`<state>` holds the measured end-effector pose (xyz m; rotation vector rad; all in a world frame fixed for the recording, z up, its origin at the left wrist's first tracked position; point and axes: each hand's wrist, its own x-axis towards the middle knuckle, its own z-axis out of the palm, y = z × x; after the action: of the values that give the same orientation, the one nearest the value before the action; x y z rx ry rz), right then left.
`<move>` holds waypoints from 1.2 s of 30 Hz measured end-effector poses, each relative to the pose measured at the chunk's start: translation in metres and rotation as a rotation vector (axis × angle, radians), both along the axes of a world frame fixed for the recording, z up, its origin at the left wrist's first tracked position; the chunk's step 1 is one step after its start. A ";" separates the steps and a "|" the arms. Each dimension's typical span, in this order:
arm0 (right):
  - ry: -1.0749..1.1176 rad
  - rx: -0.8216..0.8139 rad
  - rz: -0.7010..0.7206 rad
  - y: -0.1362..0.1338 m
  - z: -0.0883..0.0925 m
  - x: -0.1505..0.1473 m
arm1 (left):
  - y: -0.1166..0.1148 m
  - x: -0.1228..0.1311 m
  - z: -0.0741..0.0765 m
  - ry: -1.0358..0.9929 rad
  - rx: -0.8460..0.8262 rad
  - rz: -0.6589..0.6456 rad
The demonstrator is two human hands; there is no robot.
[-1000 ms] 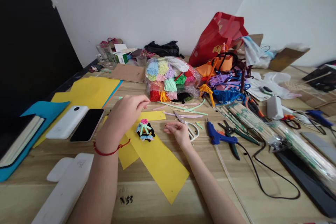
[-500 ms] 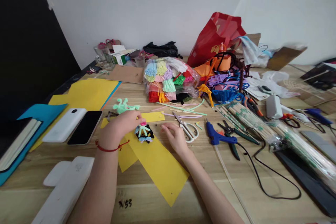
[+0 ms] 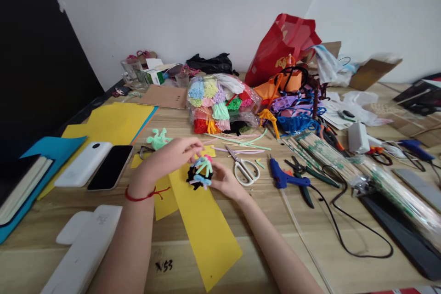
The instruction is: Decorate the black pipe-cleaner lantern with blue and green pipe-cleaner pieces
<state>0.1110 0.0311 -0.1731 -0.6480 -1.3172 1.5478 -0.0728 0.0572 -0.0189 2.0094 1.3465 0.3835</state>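
A small fuzzy craft piece [image 3: 200, 175] made of pipe cleaners, black with light blue, mint green and pink parts, is raised over a long yellow paper strip [image 3: 206, 234]. My right hand [image 3: 225, 181] grips it from the right, fingers partly behind it. Just above its upper left side is my left hand [image 3: 184, 152], fingers bent and apart; whether a fingertip touches the piece is unclear. A mint green pipe-cleaner figure [image 3: 159, 138] lies behind my left wrist. White-handled scissors [image 3: 246, 172] rest to the right of my right hand.
Loose pipe cleaners [image 3: 241, 142] lie before a plastic bag of colourful pipe-cleaner bundles [image 3: 220, 105]. On the right are a blue glue gun [image 3: 284, 177], cutting pliers [image 3: 303, 179] and packed sticks [image 3: 327, 161]. A phone [image 3: 110, 167] and white power bank [image 3: 83, 164] lie left.
The craft piece has moved right and turned, and my right hand has come to grip it. My left fingers have loosened from its top. The yellow strip has swung slightly left.
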 end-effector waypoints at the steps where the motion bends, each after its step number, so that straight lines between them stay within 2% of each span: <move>1: 0.022 -0.006 -0.006 0.000 0.005 0.002 | -0.004 0.001 0.006 -0.052 0.051 0.021; 3: 0.060 -0.016 -0.022 -0.003 0.016 0.007 | -0.015 0.004 0.019 -0.211 0.233 0.067; 5: 0.089 -0.024 -0.051 -0.007 0.026 0.011 | -0.027 0.007 0.031 -0.295 0.491 0.017; 7: 0.111 -0.026 -0.094 -0.011 0.034 0.012 | -0.040 0.010 0.041 -0.225 0.730 -0.076; 9: 0.128 -0.020 -0.149 -0.014 0.039 0.013 | -0.050 0.014 0.048 -0.128 0.838 -0.132; 12: 0.149 -0.002 -0.243 -0.016 0.043 0.013 | -0.060 0.021 0.051 -0.077 0.908 -0.204; 15: 0.164 0.028 -0.323 -0.015 0.045 0.012 | -0.063 0.029 0.048 -0.030 0.947 -0.230; 20: 0.185 0.097 -0.407 -0.014 0.051 0.013 | -0.061 0.039 0.041 0.116 1.069 -0.126; 22: 0.190 0.122 -0.433 -0.014 0.053 0.013 | -0.061 0.040 0.040 0.156 1.102 -0.084; 31: 0.187 0.171 -0.512 -0.015 0.054 0.012 | -0.057 0.042 0.039 0.216 1.189 -0.058; 36: 0.177 0.150 -0.512 -0.015 0.058 0.012 | -0.051 0.039 0.038 0.253 1.202 -0.141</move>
<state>0.1225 0.0156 -0.1150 -0.6725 -1.0222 1.0536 -0.0340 0.0061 0.0190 3.1786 1.1949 1.0851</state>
